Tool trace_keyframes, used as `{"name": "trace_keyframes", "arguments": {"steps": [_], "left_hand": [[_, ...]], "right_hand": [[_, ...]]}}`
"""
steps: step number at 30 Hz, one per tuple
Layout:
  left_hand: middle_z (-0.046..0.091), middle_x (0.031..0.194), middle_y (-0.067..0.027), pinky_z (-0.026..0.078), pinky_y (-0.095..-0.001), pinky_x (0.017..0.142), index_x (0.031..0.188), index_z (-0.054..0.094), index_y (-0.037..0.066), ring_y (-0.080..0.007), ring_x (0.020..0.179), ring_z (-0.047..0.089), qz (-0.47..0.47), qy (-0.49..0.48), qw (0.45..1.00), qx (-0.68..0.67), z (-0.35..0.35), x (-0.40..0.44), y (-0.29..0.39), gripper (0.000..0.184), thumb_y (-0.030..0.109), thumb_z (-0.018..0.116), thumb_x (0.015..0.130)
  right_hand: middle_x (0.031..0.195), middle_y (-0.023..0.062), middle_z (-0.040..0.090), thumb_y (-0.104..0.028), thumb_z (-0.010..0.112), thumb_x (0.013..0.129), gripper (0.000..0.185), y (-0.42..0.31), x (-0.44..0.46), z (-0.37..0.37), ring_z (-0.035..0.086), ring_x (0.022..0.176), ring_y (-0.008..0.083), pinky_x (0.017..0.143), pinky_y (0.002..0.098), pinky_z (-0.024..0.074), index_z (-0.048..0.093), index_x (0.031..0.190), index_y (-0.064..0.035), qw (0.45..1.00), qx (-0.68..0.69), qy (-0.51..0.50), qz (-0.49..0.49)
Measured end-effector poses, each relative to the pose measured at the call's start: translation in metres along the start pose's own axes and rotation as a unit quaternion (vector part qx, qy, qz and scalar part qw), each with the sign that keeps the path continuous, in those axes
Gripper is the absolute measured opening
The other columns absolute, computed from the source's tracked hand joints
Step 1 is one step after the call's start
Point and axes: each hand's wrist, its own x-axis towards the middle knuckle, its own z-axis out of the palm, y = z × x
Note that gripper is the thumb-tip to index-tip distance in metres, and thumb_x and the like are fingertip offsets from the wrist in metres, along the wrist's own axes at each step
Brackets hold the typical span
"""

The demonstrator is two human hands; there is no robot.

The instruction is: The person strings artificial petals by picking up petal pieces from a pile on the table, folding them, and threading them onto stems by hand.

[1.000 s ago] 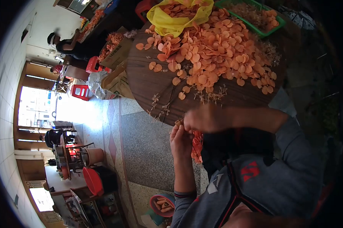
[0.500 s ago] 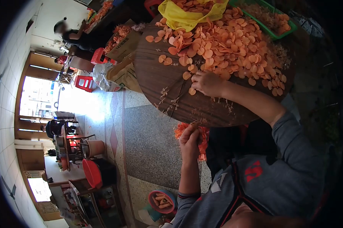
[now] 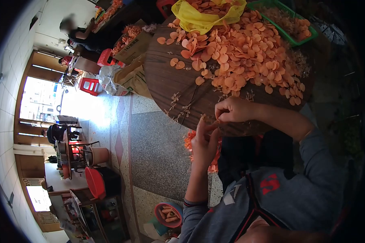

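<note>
My left hand (image 3: 204, 146) is just off the near edge of the round brown table (image 3: 162, 77), fingers and thumb bent together around something too small to make out. Close beside it, over the edge, my right hand (image 3: 236, 109) has its fingers pinched; whatever is between them is hidden. Beyond both hands lies a heap of flat orange petals (image 3: 251, 52). Thin dried sprigs (image 3: 184, 111) rest on the wood to the left of my hands. Below my left hand hangs an orange petal bunch (image 3: 212, 165).
A yellow bag (image 3: 206, 20) and a green basket (image 3: 304, 38) stand at the table's far side. On the floor are a cardboard box (image 3: 138, 47), red stools (image 3: 89, 86) and a tub of orange-brown pieces (image 3: 168, 214). Another person (image 3: 83, 34) stands at the upper left.
My right hand first left my left hand and reached to the petals' edge, then came back down beside it. The single petal near its fingertips there is no longer on the table.
</note>
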Motion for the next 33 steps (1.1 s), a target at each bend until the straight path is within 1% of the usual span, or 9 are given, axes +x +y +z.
{"name": "trace_keyframes", "arguments": {"steps": [3,6,9,12,15,18,21,27,33], "left_hand": [[0.067,0.087,-0.0091,0.050,-0.0228,0.063,0.108,0.057,-0.005,-0.0106,0.073,0.063,-0.070,-0.109,0.992,0.003,0.000,0.002,-0.004,0.026,0.005,0.058,0.084],[0.066,0.084,-0.0065,0.048,-0.0201,0.058,0.103,0.060,-0.005,-0.0079,0.068,0.061,-0.055,-0.102,0.991,-0.067,0.005,-0.001,-0.007,0.020,0.006,0.056,0.086],[0.064,0.078,-0.0043,0.043,-0.0170,0.051,0.100,0.062,-0.003,-0.0050,0.060,0.056,-0.144,-0.062,0.975,-0.158,0.007,-0.002,0.002,0.017,0.006,0.054,0.088],[0.062,0.075,-0.0033,0.038,-0.0160,0.045,0.101,0.062,-0.002,-0.0035,0.054,0.050,-0.142,-0.046,0.961,-0.231,0.009,-0.003,-0.002,0.018,0.008,0.053,0.089],[0.062,0.075,-0.0036,0.038,-0.0164,0.044,0.103,0.061,-0.002,-0.0038,0.052,0.049,-0.160,-0.066,0.946,-0.275,0.011,-0.002,-0.002,0.019,0.008,0.053,0.090],[0.062,0.076,-0.0039,0.037,-0.0162,0.044,0.105,0.060,-0.002,-0.0036,0.051,0.048,-0.152,-0.070,0.947,-0.275,0.013,-0.004,0.000,0.019,0.008,0.053,0.090],[0.062,0.076,-0.0041,0.037,-0.0159,0.044,0.105,0.060,-0.002,-0.0033,0.051,0.048,-0.143,-0.072,0.947,-0.278,0.013,-0.005,0.000,0.020,0.008,0.053,0.090],[0.061,0.074,-0.0027,0.036,-0.0153,0.043,0.105,0.060,-0.003,-0.0018,0.050,0.046,-0.131,-0.054,0.966,-0.214,0.015,-0.008,0.005,0.019,0.005,0.051,0.089],[0.060,0.071,-0.0027,0.035,-0.0165,0.044,0.098,0.061,-0.004,-0.0015,0.051,0.045,-0.132,-0.042,0.967,-0.215,0.015,-0.009,0.008,0.015,0.002,0.052,0.087]], "right_hand": [[0.073,0.0037,0.062,-0.011,0.055,0.079,0.011,0.001,-0.009,-0.005,0.057,0.059,0.0076,0.054,0.0212,0.0433,0.061,0.084,-0.0029,0.986,0.109,-0.045,0.121],[0.074,0.0030,0.062,-0.013,0.055,0.082,0.016,0.005,-0.015,-0.007,0.056,0.059,0.0064,0.055,0.0187,0.0427,0.062,0.091,-0.0021,0.976,0.166,-0.047,0.136],[0.075,0.0021,0.062,-0.012,0.058,0.083,0.018,-0.004,-0.025,-0.009,0.058,0.062,0.0066,0.057,0.0195,0.0447,0.063,0.097,-0.0016,0.936,0.306,0.024,0.172],[0.084,0.0030,0.063,-0.016,0.061,0.084,0.021,0.004,-0.034,0.007,0.058,0.067,0.0056,0.060,0.0205,0.0472,0.062,0.097,0.0010,0.965,0.237,0.114,0.009],[0.083,0.0020,0.063,-0.012,0.060,0.085,0.019,0.001,-0.038,0.006,0.058,0.071,0.0046,0.064,0.0187,0.0476,0.061,0.098,0.0010,0.981,0.156,0.115,-0.013],[0.083,0.0020,0.063,-0.011,0.058,0.086,0.017,-0.011,-0.037,0.004,0.059,0.071,0.0042,0.063,0.0170,0.0467,0.061,0.098,0.0006,0.963,0.225,0.132,0.067],[0.082,0.0033,0.064,-0.011,0.056,0.087,0.013,-0.016,-0.036,0.005,0.060,0.070,0.0051,0.059,0.0169,0.0460,0.060,0.094,0.0003,0.964,0.211,0.140,0.084],[0.083,0.0042,0.064,-0.010,0.052,0.088,0.012,-0.013,-0.036,0.006,0.062,0.069,0.0059,0.050,0.0164,0.0434,0.058,0.093,-0.0009,0.955,0.236,0.148,0.103],[0.082,0.0062,0.066,-0.010,0.051,0.089,0.011,-0.022,-0.039,0.007,0.061,0.068,0.0059,0.052,0.0164,0.0426,0.059,0.090,-0.0024,0.954,0.239,0.153,0.098]]}}
